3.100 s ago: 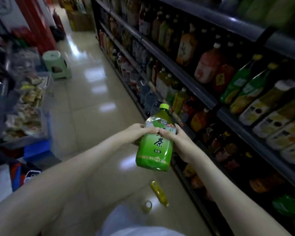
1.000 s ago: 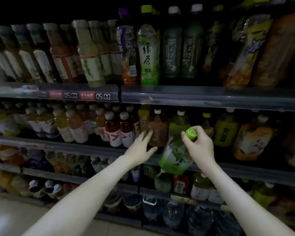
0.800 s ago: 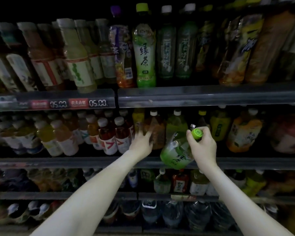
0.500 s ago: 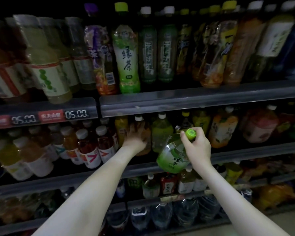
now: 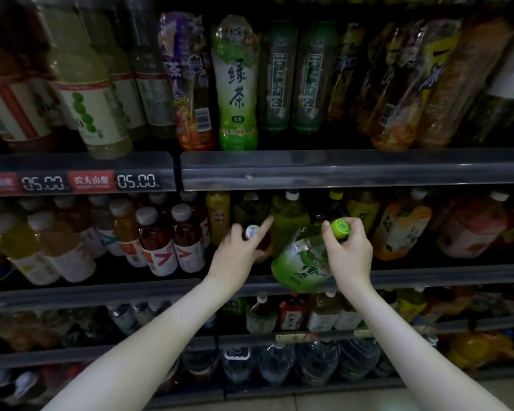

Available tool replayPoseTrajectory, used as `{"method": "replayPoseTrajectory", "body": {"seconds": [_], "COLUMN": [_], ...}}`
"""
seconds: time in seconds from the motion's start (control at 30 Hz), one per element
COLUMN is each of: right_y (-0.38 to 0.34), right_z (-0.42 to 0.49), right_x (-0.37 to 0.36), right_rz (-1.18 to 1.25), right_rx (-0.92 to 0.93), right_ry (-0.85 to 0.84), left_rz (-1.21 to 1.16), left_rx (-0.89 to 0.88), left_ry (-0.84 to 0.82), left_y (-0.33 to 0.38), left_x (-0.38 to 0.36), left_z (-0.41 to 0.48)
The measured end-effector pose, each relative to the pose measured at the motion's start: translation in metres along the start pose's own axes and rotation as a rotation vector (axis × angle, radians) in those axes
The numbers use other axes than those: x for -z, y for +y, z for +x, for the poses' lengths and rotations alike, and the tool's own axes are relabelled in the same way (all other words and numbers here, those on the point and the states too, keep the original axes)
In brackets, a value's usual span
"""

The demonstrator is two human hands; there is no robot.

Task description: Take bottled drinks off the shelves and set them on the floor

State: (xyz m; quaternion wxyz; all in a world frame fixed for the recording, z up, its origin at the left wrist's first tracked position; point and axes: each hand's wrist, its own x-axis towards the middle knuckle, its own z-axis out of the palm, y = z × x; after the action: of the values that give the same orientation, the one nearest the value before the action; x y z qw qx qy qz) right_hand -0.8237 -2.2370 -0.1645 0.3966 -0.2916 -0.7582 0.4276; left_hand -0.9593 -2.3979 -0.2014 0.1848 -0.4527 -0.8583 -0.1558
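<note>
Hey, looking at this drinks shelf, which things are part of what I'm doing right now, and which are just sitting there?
In the job:
right hand gripping the tilted green tea bottle by its neck
left hand gripping a white-capped brown bottle

Just sitting there:
price tags
red-labelled bottles
water jugs

Four dark shelves are stacked, each edged by a grey rail. On the top shelf [image 5: 339, 169] tall bottles are packed close: pale yellow bottles [image 5: 92, 114], a purple-labelled bottle [image 5: 187, 84], a green tea bottle [image 5: 236, 84], dark green bottles [image 5: 276, 78] and amber bottles [image 5: 398, 84]. Price tags [image 5: 137, 181] are fixed to its rail at the left. On the middle shelf [image 5: 442, 275] white-capped red bottles [image 5: 158, 241], a brown bottle [image 5: 261, 241] and squat orange bottles [image 5: 401, 229] are kept. Small bottles [image 5: 291, 315] are held on the third shelf [image 5: 250, 339], and clear water bottles [image 5: 315, 363] on the lowest shelf [image 5: 309, 391].
</note>
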Motion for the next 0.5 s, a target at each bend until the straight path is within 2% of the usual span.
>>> {"method": "replayPoseTrajectory", "body": {"seconds": [0.2, 0.37, 0.5], "right_y": [0.001, 0.002, -0.003], "right_z": [0.005, 0.001, 0.003], "right_x": [-0.007, -0.015, -0.028], "right_rz": [0.025, 0.055, 0.027], "right_rx": [0.005, 0.065, 0.155], "right_ry": [-0.033, -0.017, -0.049], "left_rz": [0.06, -0.181, -0.256], "left_rx": [0.021, 0.119, 0.155], "left_ry": [0.064, 0.089, 0.158], "left_y": [-0.01, -0.022, -0.024], "left_x": [0.012, 0.025, 0.042], "left_z": [0.003, -0.007, -0.018]}}
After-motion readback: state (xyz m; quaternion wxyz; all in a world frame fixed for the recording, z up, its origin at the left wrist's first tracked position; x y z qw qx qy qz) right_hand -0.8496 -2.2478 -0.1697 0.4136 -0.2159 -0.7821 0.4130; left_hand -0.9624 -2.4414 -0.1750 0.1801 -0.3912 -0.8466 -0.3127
